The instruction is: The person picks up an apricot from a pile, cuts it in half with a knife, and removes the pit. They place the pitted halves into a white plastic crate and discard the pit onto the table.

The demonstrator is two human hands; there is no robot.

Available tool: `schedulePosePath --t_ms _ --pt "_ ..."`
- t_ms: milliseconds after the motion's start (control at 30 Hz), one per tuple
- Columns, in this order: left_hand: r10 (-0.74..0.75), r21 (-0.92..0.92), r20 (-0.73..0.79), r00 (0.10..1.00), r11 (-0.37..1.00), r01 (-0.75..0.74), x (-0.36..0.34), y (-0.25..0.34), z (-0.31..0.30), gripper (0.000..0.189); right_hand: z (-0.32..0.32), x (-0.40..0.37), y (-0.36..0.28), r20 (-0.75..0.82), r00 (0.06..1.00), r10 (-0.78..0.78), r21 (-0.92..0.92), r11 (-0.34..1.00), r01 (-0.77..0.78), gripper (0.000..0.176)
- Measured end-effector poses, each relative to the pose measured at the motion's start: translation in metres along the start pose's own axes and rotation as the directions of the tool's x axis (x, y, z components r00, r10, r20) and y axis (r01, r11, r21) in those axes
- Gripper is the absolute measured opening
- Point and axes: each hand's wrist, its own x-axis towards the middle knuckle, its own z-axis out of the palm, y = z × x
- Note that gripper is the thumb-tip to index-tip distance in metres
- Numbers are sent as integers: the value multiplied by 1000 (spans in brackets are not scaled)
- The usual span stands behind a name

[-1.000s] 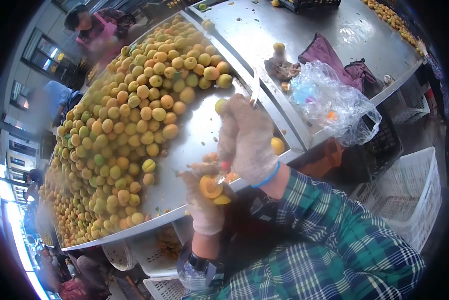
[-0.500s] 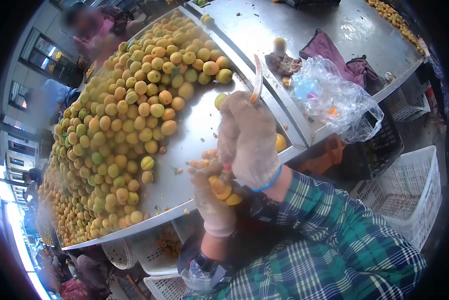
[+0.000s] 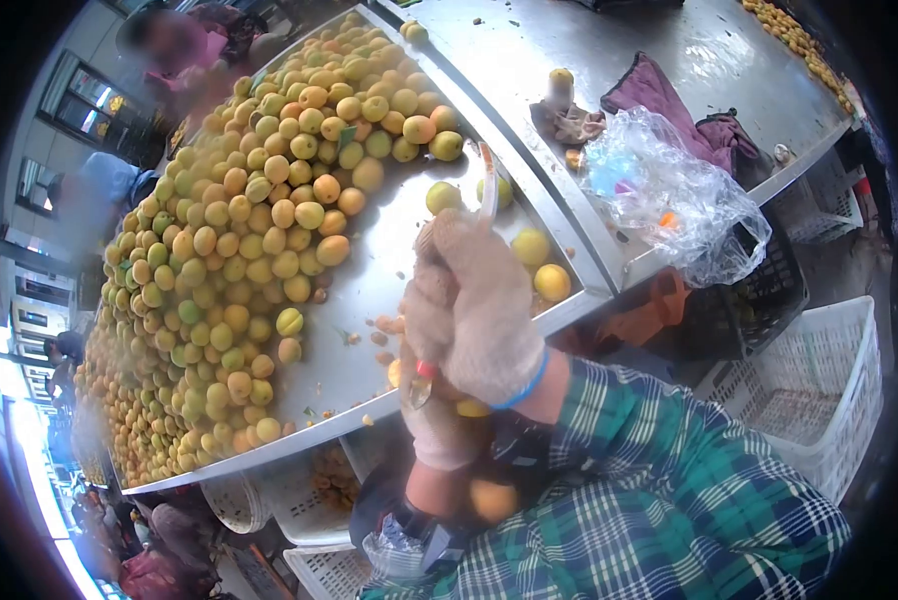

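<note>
My right hand, in a tan glove with a blue cuff edge, is closed around a tool with a curved blade that rises from the fist. The tool's red and metallic lower end shows beneath the hand. Against and partly behind it is my gloved left hand; its fingers are largely hidden, and what it holds cannot be made out. A yellow fruit piece shows between the hands. Below them is a blurred orange fruit. Several yellow-green fruits, one of them near the blade, lie on the metal table.
A large fruit pile covers the table's left side. Plastic bags and purple cloth lie at the right, beyond the metal divider. A white crate stands lower right. A person is at the far left side.
My right hand has moved down and left, over my left hand. More fruits show beside the blade. The fruit pieces between the hands are now mostly covered, and a blurred orange fruit appears below.
</note>
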Motion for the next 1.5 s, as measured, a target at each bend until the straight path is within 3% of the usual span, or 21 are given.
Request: schedulePosePath --t_ms 67,100,133,233,433,600,733,767,833,867,900,1000,1067,1100,1133,1200,1267,1333,1400,1433,1500 --pt "-157 -473 79 984 864 176 -2 30 18 52 3 -2 -1 16 987 -162 -87 983 163 26" --pt "-118 -350 -162 980 935 55 16 24 -4 47 -5 5 -5 95 928 -360 -263 890 373 27" --pt "-55 -294 21 998 954 58 11 25 -8 47 -9 12 -15 -4 969 -246 0 969 246 26" --pt "-165 -496 -24 986 858 131 20 40 -7 50 -19 28 -38 -168 946 -277 38 957 287 25" --pt "-234 -296 -202 951 940 169 28 64 -10 49 -28 36 -54 -191 912 -364 -78 932 355 20" --pt "84 -120 -262 961 986 -119 25 81 -61 45 -30 39 -61 -180 939 -291 -32 956 290 19" --pt "367 118 -509 778 926 -359 1 112 -108 44 -34 31 -68 -134 947 -292 -42 956 289 18" --pt "334 122 -527 781 940 -320 -13 123 -117 47 -35 30 -71 -116 951 -288 -40 958 285 18" --pt "469 355 -593 655 882 -310 -36 135 -131 41 -40 27 -66 -92 964 -250 -26 968 248 17" --pt "519 451 -607 602 849 -277 -45 138 -160 40 -45 22 -59 -76 943 -323 20 945 326 16" --pt "874 981 -120 471 179 -81 -54 129 -189 40 -46 18 -56 -64 911 -406 65 910 410 15" --pt "783 974 -217 583 212 78 -65 118 -359 37 -27 2 -63 -171 929 -328 50 939 341 20" --pt "461 918 -370 806 50 393 -67 121 -357 41 -7 -9 -73 -282 924 -258 44 959 281 27" --pt "469 847 -526 710 368 385 -63 113 -372 34 -1 -13 -77 -339 915 -219 48 967 249 31" --pt "549 959 -125 826 -148 243 -64 107 -358 27 0 -16 -80 -398 901 -176 55 975 214 35" --pt "593 958 -211 778 284 43 -43 103 -328 40 -12 -8 -90 -266 943 -200 -38 980 197 33" --pt "423 827 -275 863 563 -13 -34 114 -228 37 -23 0 -94 -122 969 -217 -141 970 199 31" --pt "188 860 -220 957 501 99 -11 125 -182 39 -28 10 -95 -189 952 -239 -102 969 223 27" --pt "224 996 -46 974 91 26 15 133 -157 39 -39 19 -95 -233 939 -254 -83 967 241 24" --pt "259 997 75 963 4 -79 40 128 -181 42 -45 23 -94 -246 934 -259 -77 966 248 23" --pt "246 999 -36 968 26 31 72 128 -171 41 -54 32 -97 -262 926 -271 -82 963 258 21"
